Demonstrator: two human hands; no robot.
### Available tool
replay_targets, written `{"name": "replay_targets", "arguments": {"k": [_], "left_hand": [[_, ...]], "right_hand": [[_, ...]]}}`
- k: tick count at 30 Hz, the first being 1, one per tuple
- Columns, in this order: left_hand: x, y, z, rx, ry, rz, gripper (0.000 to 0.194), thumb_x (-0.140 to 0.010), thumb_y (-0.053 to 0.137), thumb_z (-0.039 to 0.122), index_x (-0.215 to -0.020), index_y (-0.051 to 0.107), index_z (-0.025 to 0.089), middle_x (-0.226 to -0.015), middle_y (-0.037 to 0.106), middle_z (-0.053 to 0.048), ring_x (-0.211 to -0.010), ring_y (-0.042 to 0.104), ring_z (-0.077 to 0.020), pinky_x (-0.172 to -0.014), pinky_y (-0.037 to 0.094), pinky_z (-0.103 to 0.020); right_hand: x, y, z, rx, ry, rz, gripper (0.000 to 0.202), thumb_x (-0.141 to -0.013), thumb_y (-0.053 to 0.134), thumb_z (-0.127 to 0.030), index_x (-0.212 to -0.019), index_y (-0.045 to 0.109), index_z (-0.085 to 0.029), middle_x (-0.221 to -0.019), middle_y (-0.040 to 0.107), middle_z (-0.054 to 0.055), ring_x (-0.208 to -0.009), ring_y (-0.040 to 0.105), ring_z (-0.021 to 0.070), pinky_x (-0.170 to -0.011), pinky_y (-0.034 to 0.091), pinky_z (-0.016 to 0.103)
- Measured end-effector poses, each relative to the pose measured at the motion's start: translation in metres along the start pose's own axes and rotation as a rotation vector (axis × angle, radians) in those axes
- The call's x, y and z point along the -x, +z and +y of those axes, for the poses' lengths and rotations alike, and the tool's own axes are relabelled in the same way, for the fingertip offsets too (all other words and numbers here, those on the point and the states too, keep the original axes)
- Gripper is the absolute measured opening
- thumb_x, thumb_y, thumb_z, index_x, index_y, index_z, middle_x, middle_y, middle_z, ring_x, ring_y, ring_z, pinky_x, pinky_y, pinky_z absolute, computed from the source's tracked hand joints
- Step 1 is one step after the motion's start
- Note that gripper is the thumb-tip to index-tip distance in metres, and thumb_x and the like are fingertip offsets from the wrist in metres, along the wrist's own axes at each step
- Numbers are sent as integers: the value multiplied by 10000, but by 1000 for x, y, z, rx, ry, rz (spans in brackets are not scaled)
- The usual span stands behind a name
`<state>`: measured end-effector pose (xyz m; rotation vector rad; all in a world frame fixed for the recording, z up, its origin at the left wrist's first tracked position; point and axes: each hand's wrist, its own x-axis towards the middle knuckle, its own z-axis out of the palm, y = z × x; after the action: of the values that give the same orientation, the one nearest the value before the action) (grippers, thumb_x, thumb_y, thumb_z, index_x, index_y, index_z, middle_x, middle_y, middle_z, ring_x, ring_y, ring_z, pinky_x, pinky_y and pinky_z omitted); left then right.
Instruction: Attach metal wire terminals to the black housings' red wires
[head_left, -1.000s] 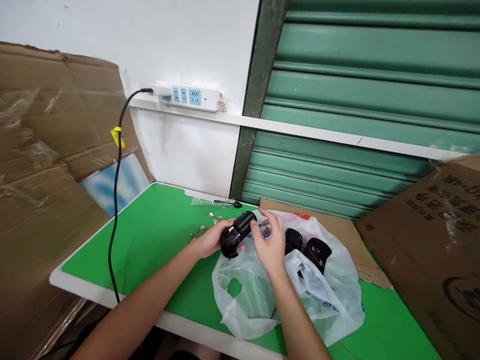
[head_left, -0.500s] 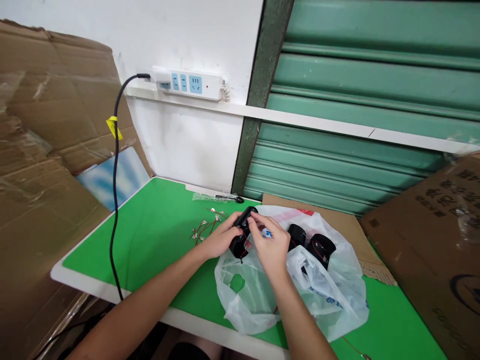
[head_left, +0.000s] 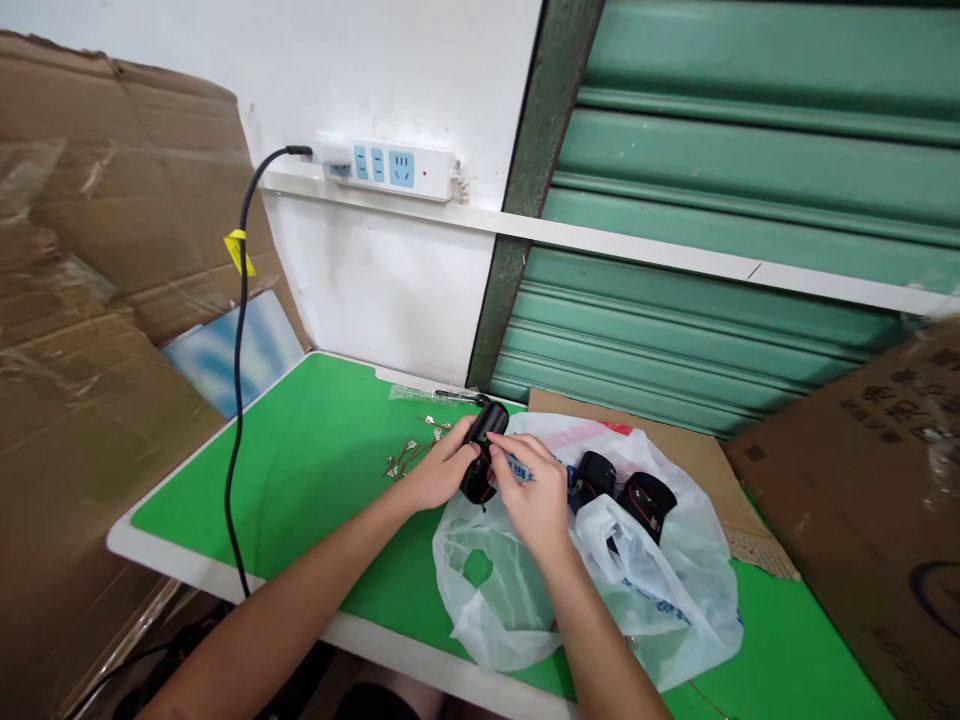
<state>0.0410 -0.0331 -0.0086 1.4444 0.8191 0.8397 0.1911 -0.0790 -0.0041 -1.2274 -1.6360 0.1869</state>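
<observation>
My left hand (head_left: 444,467) is closed round a black plastic part (head_left: 487,425) with thin wires, held above the near edge of a white plastic bag (head_left: 502,620). The thumb and index finger of my right hand (head_left: 531,485) are pinched together against the face of this part; whatever lies between the fingertips is too small to make out. On the bag to the right rest two more black parts, one (head_left: 595,475) beside the other (head_left: 646,500), with red wires. Left of my hands, several small pieces with brown wires (head_left: 409,455) lie on the green tabletop (head_left: 300,450).
A black cable (head_left: 238,400) hangs from a wall power strip (head_left: 390,168) across the table's left side. Cardboard stands at the left (head_left: 112,300) and right (head_left: 862,480). A flat cardboard sheet (head_left: 705,460) lies behind the bag. Near the back edge is a clear-wrapped black item (head_left: 457,397).
The held black part has turned a little, and my right fingertips have shifted slightly left and down on it. The camera view has moved slightly.
</observation>
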Motion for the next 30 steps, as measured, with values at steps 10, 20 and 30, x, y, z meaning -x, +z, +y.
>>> {"name": "replay_targets", "arguments": {"k": [10,20,30], "left_hand": [[2,-1,4,-188,36,27,321,-886,412,189,-1165,569,183,-1061,647,-40,-953,566,-192,-878,426,-302],[1,-1,-5,-307,116,27,205,-895,391,157,-1033,537,199,-974,618,-31,-904,562,-188,-839,411,-310],[2,2,-9,-338,126,47,194,-908,395,174,-1046,528,204,-1007,617,-40,-926,555,-196,-847,404,-315]], "right_hand": [[5,0,10,160,-145,-117,515,-968,523,-191,-1472,419,-216,-939,733,48,-858,700,201,-811,574,344],[5,0,11,306,-228,-107,409,-975,480,-178,-1382,494,-215,-1015,743,90,-921,721,226,-802,588,351],[8,2,15,293,-158,-115,349,-982,480,-198,-1326,541,-209,-1006,752,98,-880,738,226,-762,591,336]]}}
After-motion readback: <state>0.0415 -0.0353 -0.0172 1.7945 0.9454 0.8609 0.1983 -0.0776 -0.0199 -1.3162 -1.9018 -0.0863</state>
